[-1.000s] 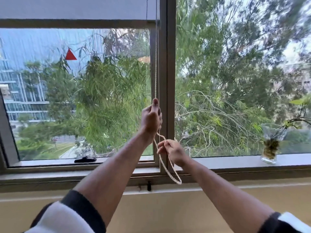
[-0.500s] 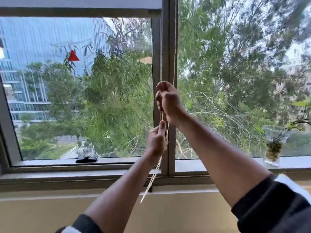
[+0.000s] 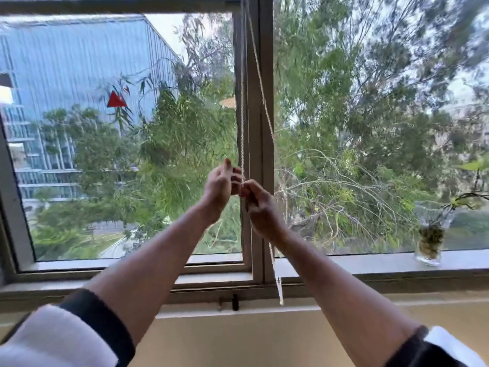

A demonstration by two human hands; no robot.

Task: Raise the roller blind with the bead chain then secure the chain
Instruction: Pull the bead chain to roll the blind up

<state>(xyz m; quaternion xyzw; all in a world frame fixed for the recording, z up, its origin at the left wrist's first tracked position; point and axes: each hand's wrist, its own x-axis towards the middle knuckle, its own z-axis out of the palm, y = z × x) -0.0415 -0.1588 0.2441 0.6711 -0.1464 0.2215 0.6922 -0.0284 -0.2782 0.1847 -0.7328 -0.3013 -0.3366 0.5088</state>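
While both of my forearms reach up in front of the grey central window post [image 3: 254, 144], my right hand [image 3: 260, 207] pinches the cream bead chain [image 3: 241, 133] between thumb and fingertips, just beside the left hand. My left hand [image 3: 221, 182] sits loose, fingers half unfolded, with the chain running past its fingertips; whether it touches them I cannot tell. Above the hands, two strands climb along the post to the pale roller blind's bottom edge [image 3: 119, 6], high at the top of the pane. Below my right wrist, the chain's loop hangs near the sill. Well off to the right of my hands stands a clear glass vase with a green plant cutting [image 3: 430, 234].
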